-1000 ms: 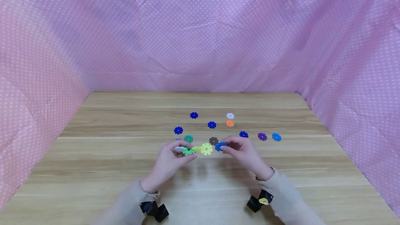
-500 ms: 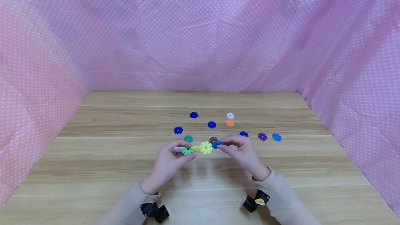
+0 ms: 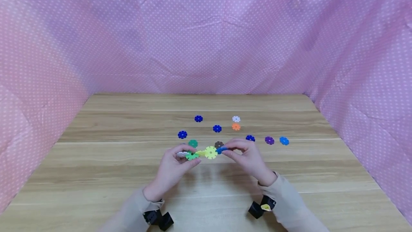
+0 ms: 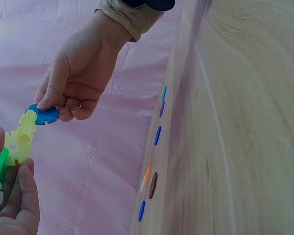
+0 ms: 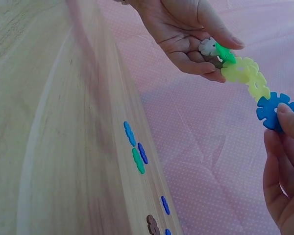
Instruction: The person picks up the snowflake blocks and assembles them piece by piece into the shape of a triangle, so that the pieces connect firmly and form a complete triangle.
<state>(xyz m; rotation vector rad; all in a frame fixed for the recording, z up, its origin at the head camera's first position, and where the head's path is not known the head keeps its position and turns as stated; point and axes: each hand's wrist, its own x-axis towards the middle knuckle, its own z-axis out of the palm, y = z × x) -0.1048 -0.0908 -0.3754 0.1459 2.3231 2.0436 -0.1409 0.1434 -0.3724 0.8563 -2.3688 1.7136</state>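
Note:
A chain of notched plastic snowflake discs hangs between my two hands, above the table. My left hand (image 3: 172, 167) pinches the green disc (image 3: 192, 155), with a white disc (image 5: 208, 47) tucked against its fingers. Two yellow discs (image 3: 210, 152) follow in the chain, set at angles to each other. Between thumb and fingers, my right hand (image 3: 249, 156) pinches a blue disc (image 5: 270, 113). In the right wrist view, the blue disc's edge meets the end yellow disc (image 5: 257, 87).
Loose discs lie flat on the wooden table (image 3: 112, 174): several dark blue (image 3: 217, 128), a teal green (image 3: 193, 143), a brown (image 3: 219, 144), an orange (image 3: 236, 126), a white (image 3: 236, 119), a purple (image 3: 269, 140) and a lighter blue (image 3: 284, 141). Pink dotted cloth (image 3: 206, 46) surrounds the table.
My right hand has moved left, bringing the blue disc from apart to up against the end yellow disc. The blue disc has turned more edge-on. My left hand has stayed almost still.

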